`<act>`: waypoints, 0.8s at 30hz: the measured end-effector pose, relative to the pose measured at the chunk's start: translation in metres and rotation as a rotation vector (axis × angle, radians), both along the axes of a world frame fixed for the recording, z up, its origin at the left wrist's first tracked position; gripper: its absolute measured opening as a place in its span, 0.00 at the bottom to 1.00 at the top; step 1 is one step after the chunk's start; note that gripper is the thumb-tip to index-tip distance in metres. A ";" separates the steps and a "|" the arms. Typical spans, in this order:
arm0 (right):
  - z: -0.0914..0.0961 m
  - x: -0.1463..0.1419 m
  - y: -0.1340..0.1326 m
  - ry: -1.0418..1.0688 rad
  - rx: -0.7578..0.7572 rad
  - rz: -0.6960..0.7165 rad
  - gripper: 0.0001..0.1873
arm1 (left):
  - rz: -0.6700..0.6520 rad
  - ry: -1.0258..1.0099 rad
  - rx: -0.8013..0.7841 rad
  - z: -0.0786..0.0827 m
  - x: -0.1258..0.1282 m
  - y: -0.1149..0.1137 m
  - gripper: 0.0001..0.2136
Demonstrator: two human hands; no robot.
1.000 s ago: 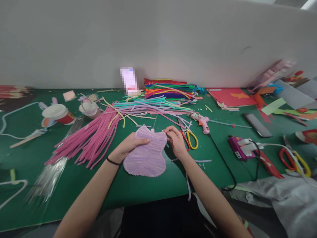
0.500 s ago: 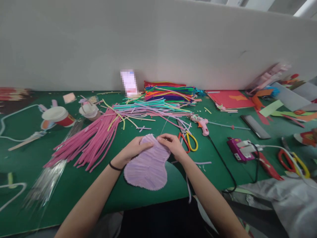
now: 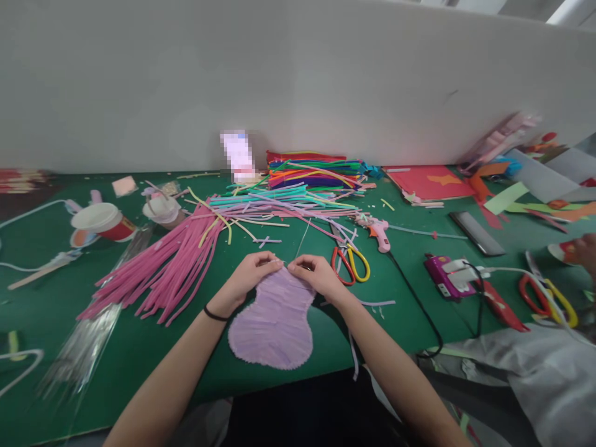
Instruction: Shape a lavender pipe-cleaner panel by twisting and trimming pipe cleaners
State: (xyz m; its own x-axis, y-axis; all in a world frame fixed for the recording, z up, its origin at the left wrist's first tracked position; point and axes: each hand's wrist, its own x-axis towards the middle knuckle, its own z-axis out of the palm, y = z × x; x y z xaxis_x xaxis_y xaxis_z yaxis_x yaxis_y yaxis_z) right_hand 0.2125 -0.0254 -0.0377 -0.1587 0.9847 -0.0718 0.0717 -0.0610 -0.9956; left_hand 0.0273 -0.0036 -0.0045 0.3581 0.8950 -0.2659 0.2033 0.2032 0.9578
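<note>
A flat lilac piece with a fuzzy, pear-like outline (image 3: 272, 329), apparently made of pipe cleaners laid side by side, hangs from both my hands over the table. My left hand (image 3: 254, 276) pinches its upper left edge between thumb and fingers. My right hand (image 3: 314, 276) is closed at the upper right edge, its fingertips close to the left ones. From between the fingertips a thin pale strand (image 3: 303, 239) slants up and away. Whatever small part the fingertips cover is hidden.
On the green table (image 3: 186, 366) lie pink pipe cleaners (image 3: 158, 270), multicoloured bundles (image 3: 311, 171), scissors (image 3: 351, 264) and a pink glue gun (image 3: 379, 233). A paper cup (image 3: 105, 220) stands left. At right are a dark phone (image 3: 477, 233), a purple power adapter (image 3: 447, 276) and another person's hand (image 3: 586, 254).
My left hand has shifted to the piece's top edge, its thumb now up by my right fingertips. The lilac piece hangs slightly lower and straighter. Another person's hand shows more at the right.
</note>
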 end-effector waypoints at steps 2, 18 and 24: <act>-0.002 -0.002 0.000 -0.012 0.004 0.000 0.12 | 0.009 0.003 -0.005 0.002 0.000 0.000 0.13; 0.056 0.090 -0.014 -1.400 0.521 0.122 0.09 | -0.047 -0.034 -0.104 -0.004 -0.007 0.003 0.16; 0.052 0.097 -0.002 -1.501 0.695 0.358 0.04 | -0.032 -0.076 -0.131 -0.008 -0.006 0.005 0.17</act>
State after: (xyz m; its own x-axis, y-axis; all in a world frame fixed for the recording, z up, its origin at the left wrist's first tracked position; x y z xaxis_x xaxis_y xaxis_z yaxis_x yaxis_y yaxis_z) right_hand 0.3095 -0.0276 0.0143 -0.5633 0.8251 0.0439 0.8222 0.5545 0.1283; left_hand 0.0209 0.0013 -0.0124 0.4094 0.8423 -0.3506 0.1394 0.3220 0.9364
